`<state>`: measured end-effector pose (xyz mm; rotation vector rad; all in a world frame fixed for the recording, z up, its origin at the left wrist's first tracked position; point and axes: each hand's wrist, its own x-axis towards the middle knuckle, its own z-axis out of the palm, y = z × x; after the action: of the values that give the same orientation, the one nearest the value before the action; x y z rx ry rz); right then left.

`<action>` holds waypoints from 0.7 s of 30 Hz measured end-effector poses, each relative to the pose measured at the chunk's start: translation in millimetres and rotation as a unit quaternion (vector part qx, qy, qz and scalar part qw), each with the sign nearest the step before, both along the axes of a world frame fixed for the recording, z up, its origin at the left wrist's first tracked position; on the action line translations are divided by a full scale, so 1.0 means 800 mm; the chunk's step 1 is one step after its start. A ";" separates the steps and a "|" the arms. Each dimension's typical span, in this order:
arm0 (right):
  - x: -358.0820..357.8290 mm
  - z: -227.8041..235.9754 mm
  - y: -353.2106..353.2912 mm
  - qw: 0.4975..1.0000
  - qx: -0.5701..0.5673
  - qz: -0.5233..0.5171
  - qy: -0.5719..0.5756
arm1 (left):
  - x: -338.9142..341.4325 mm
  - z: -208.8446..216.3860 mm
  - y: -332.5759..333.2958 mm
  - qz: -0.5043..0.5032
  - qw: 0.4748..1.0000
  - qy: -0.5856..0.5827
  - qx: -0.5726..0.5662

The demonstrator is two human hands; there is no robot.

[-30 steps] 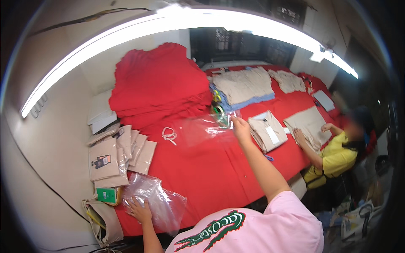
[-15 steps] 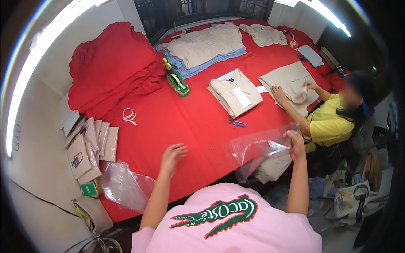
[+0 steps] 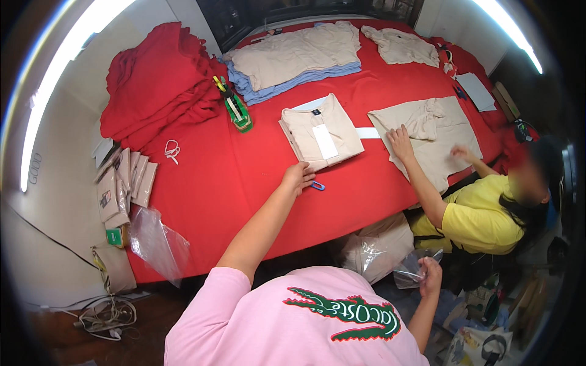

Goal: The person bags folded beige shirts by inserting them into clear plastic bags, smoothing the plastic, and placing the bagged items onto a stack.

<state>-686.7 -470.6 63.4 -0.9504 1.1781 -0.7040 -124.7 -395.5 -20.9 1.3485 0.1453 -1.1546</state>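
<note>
My left hand [image 3: 299, 178] reaches over the red-covered table to the near edge of a folded beige shirt [image 3: 342, 131] with a blank-looking white tag [image 3: 325, 141]. Its fingers are extended, at or just touching the shirt's near corner. Blue thread snips [image 3: 318, 185] lie right beside the hand, partly hidden by it. Low at the table's front edge, my right hand [image 3: 431, 274] is closed on a clear plastic bag [image 3: 408, 269], which hangs beside a beige bundle [image 3: 384, 241] below the tabletop.
To the right, a person in yellow [image 3: 482, 213] handles a beige garment [image 3: 455, 143] spread flat. Red garments [image 3: 155, 79] are heaped at left, near a green tape dispenser [image 3: 238, 113]. Packed shirts [image 3: 113, 198] and clear bags [image 3: 155, 241] lie at the left edge. Beige and blue garments [image 3: 296, 55] are stacked behind.
My left hand has moved right and forward to the folded shirt. My right hand has drawn the plastic bag down off the table. The other person's far hand has shifted off the garment.
</note>
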 end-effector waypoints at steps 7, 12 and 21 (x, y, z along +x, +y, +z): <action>0.006 -0.055 -0.018 0.991 0.055 0.117 0.032 | -0.045 0.017 -0.026 0.152 0.979 0.093 -0.101; 0.027 -0.071 -0.021 0.980 0.103 0.164 0.043 | -0.035 0.029 -0.049 0.226 0.961 0.058 -0.152; 0.028 -0.058 -0.027 0.971 0.104 0.198 0.086 | 0.074 0.001 -0.109 0.079 0.988 -0.095 -0.095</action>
<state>-664.5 -492.0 17.0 -1.0420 1.1402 -0.1773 -65.6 -482.9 -20.1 1.2452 0.0032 -0.8796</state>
